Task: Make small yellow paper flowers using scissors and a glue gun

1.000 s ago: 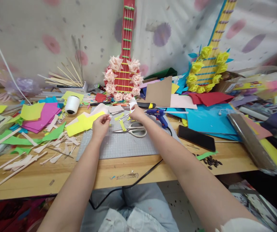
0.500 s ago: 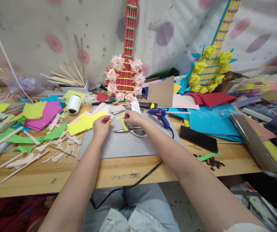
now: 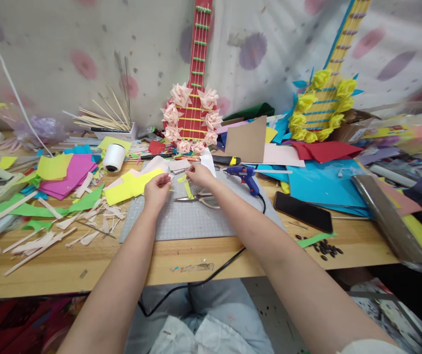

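My left hand (image 3: 156,189) is closed in a pinch above the grey cutting mat (image 3: 188,221), beside a yellow paper sheet (image 3: 131,184). What its fingertips hold is too small to make out. A little to its right, my right hand (image 3: 200,175) is closed too, and a white paper strip (image 3: 208,161) sticks up from its fingers. A yellow-green paper strip (image 3: 188,190) lies or hangs just below that hand. Scissors (image 3: 200,199) lie on the mat under my right wrist.
A blue glue gun (image 3: 245,176) with a black cord lies to the right, then a black phone (image 3: 302,211). A red paper guitar (image 3: 192,113) and a yellow-flowered one (image 3: 321,103) lean on the wall. A white roll (image 3: 114,157), coloured paper and scraps cover the left.
My right hand has come left and down from near the glue gun, carrying the white strip, and now sits close to my left hand. My left hand has barely moved.
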A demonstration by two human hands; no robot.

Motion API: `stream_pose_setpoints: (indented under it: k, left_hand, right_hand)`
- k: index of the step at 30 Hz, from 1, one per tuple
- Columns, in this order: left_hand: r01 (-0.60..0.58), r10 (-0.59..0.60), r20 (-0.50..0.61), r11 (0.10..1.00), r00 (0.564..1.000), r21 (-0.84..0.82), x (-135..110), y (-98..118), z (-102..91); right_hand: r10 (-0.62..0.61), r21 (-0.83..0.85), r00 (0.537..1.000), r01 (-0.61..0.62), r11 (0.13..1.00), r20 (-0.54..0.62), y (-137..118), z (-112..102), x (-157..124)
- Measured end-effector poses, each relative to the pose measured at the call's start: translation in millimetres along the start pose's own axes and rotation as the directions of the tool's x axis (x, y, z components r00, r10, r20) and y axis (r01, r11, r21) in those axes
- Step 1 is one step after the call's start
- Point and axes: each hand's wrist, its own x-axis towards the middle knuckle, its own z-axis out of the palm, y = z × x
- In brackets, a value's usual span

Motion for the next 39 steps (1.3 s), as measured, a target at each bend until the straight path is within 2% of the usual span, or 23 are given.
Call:
stream_pose_setpoints:
  k: [2, 5, 8, 11, 14, 18, 21, 25, 29, 32, 35, 37, 39]
  left_hand:
    - [-0.002, 0.003, -0.029, 1.0, 1.0, 0.03, 0.3, -0.8, -0.3]
    - [0.004, 0.0, -0.054, 0.998, 0.999, 0.069, 1.1, -3.3, -2.1]
    - [0.04, -0.038, -0.06, 0.999, 0.997, 0.031, 2.5, -5.5, -3.6]
    - [0.065, -0.064, -0.067, 0.998, 0.996, 0.006, 3.5, -4.7, -3.8]
    - [0.033, -0.029, -0.059, 0.998, 0.998, 0.06, 2.6, -1.1, -3.6]
    - [-0.044, 0.051, -0.039, 0.986, 0.998, 0.163, -1.6, 3.1, -1.9]
    - [-0.086, 0.094, -0.027, 0.973, 0.995, 0.216, -5.3, 4.8, 1.7]
    - [-0.097, 0.11, -0.026, 0.949, 0.994, 0.3, -10.0, 9.4, 5.7]
    - [-0.166, 0.207, -0.058, 0.897, 0.977, 0.41, -14.8, 17.7, 6.0]
    - [-0.143, 0.189, -0.049, 0.867, 0.981, 0.478, -19.0, 23.7, 6.6]
    - [-0.118, 0.123, 0.03, 0.806, 0.992, 0.58, -24.3, 28.5, 10.1]
    - [-0.179, 0.131, 0.122, 0.752, 0.984, 0.634, -29.1, 31.3, 14.6]
    - [-0.282, 0.189, 0.21, 0.673, 0.959, 0.684, -35.0, 33.6, 20.4]
  right_hand:
    - [0.03, 0.192, 1.0, -0.029, 0.981, -0.001, 1.0, -4.2, 0.3]
    - [0.038, 0.417, 0.999, -0.04, 0.908, 0.014, 1.6, -14.4, -6.6]
    - [0.013, 0.537, 0.999, -0.032, 0.843, 0.039, 4.8, -27.4, -20.4]
    - [-0.016, 0.587, 0.994, -0.052, 0.808, 0.11, 14.9, -37.1, -34.3]
    - [-0.032, 0.521, 0.99, -0.046, 0.852, 0.14, 31.4, -39.7, -43.1]
    - [-0.049, 0.373, 0.999, 0.054, 0.926, -0.024, 52.2, -37.3, -49.3]
    - [-0.035, 0.326, 0.994, 0.067, 0.943, -0.104, 60.6, -36.6, -53.7]
    - [-0.042, 0.263, 0.991, 0.076, 0.962, -0.13, 67.5, -36.4, -58.8]
    - [-0.06, 0.162, 0.99, 0.081, 0.983, -0.13, 74.2, -33.7, -61.7]
    - [-0.081, 0.101, 0.992, 0.091, 0.991, -0.101, 76.2, -30.9, -63.1]
    - [-0.083, 0.033, 0.991, 0.087, 0.996, -0.103, 75.3, -29.2, -63.9]
    - [-0.078, 0.01, 0.99, 0.08, 0.997, -0.115, 74.4, -28.8, -64.3]
    - [-0.083, 0.0, 0.988, 0.084, 0.996, -0.127, 73.5, -28.8, -65.0]
